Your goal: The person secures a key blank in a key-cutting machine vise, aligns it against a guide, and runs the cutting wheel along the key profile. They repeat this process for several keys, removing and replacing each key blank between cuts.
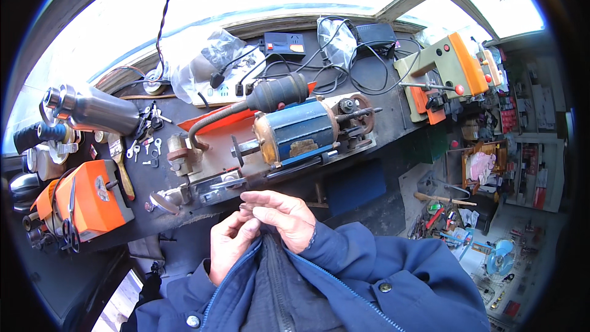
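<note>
Close to my chest, just off the bench's front edge, my two hands meet at the fingertips. My left hand is closed, thumb against fingers. My right hand pinches with its thumb against the fingers. A small, dull brownish thing shows between the fingertips; its kind is too small to tell. Beyond my hands on the bench stands a key-cutting machine with a blue motor. A lamp with a dark head on a bendable neck arches over it. A metal clamp with a knob sits at its near left end.
On the left are an orange machine with scissors, a brush, loose keys and a steel flask. A power strip and cables lie behind. Another orange-and-beige machine stands right; a small fan is below.
</note>
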A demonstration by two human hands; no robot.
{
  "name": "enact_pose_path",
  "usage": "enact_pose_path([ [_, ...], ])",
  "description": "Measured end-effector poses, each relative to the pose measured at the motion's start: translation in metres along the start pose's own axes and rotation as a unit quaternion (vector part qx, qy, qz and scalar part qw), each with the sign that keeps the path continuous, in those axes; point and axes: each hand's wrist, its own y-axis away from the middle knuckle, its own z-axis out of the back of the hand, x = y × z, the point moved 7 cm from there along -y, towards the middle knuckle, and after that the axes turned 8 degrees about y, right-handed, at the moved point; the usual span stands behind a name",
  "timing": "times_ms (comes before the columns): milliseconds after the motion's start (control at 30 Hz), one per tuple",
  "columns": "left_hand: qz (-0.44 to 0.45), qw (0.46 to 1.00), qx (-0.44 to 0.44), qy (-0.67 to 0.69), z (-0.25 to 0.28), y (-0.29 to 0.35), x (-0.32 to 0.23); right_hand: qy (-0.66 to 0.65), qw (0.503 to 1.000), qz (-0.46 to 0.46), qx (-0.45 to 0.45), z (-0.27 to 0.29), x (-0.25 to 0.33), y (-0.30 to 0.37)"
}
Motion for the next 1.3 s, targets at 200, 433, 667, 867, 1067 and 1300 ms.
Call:
enact_pose_path([
  [200,-0.05,0.999,-0.021,-0.005,-0.005,0.0,-0.004,-0.017,1.0,-0.001,-0.002,-0.002,-0.006,-0.001],
  [433,-0.024,1.0,0.017,-0.01,0.008,0.002,-0.01,0.001,1.0,0.013,0.025,-0.003,0.008,-0.005],
  [667,-0.032,0.997,0.005,0.075,0.018,0.004,-0.025,0.195,0.979,0.025,-0.047,-0.004,0.019,-0.008],
  [867,-0.047,0.984,0.019,0.168,0.017,0.0,-0.027,0.192,0.981,0.03,-0.021,-0.01,0.021,-0.013],
  [1067,-0.041,0.961,0.012,0.272,0.024,-0.007,-0.023,0.238,0.968,0.021,-0.078,-0.002,0.03,-0.015],
  [1300,-0.082,0.937,-0.05,0.336,0.027,-0.017,-0.019,0.384,0.902,0.199,0.007,-0.033,0.073,-0.014],
])
